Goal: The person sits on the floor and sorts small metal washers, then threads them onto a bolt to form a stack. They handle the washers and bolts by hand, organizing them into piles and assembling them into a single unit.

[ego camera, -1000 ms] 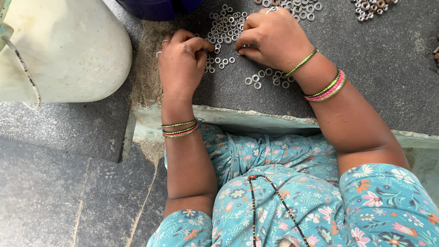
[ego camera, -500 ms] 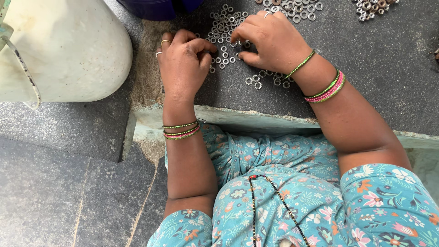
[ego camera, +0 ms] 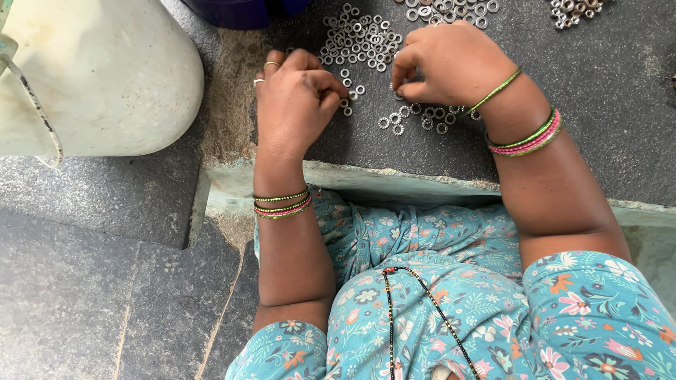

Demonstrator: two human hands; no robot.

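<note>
Several small silver metal rings (ego camera: 362, 39) lie in a loose pile on a dark stone slab (ego camera: 605, 134). My left hand (ego camera: 296, 98) rests on the slab at the pile's near left edge, its fingers curled and its thumb and fingertips pinched on rings there. My right hand (ego camera: 451, 63) hovers just right of the pile, with thumb and forefinger pinched on one ring. A short row of rings (ego camera: 422, 119) lies below the right hand. Both wrists wear green and pink bangles.
A large white plastic container (ego camera: 91, 77) stands at the left on the grey stone floor. A dark blue vessel (ego camera: 239, 10) sits at the top edge. More rings (ego camera: 451, 8) and a separate small heap (ego camera: 574, 10) lie further back. The slab's front edge (ego camera: 394, 179) runs above my lap.
Both hands have stayed at the pile with small finger movements. The right hand's fingertips have dropped from the pile's top toward its near edge.
</note>
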